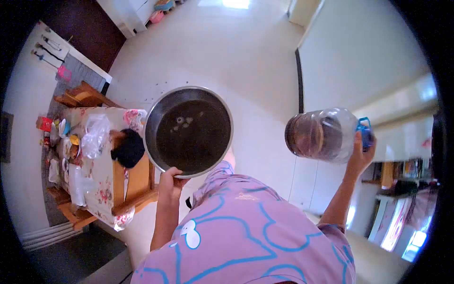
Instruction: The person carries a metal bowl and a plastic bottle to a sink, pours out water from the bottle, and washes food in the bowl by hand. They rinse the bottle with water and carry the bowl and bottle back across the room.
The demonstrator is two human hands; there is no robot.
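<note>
My left hand (171,183) grips the near rim of a round dark bowl with a pale metal rim (160,112), thumb over the edge. A few small light spots, perhaps bubbles or reflections, show on its dark inside. Out to the right, my right hand (363,155) is closed at the blue-topped end of a large clear plastic jar (341,135). The jar lies on its side in the air, and its far half looks dark and brownish; whether that is contents cannot be made out. Bowl and jar are well apart.
On the left stands a table with a flowered cloth (101,177), bearing a clear plastic bag (96,137) and several dishes. A wooden chair (124,187) with a black item (128,149) is beside it. Pale tiled floor (255,71) stretches ahead; a white wall (364,61) runs along the right.
</note>
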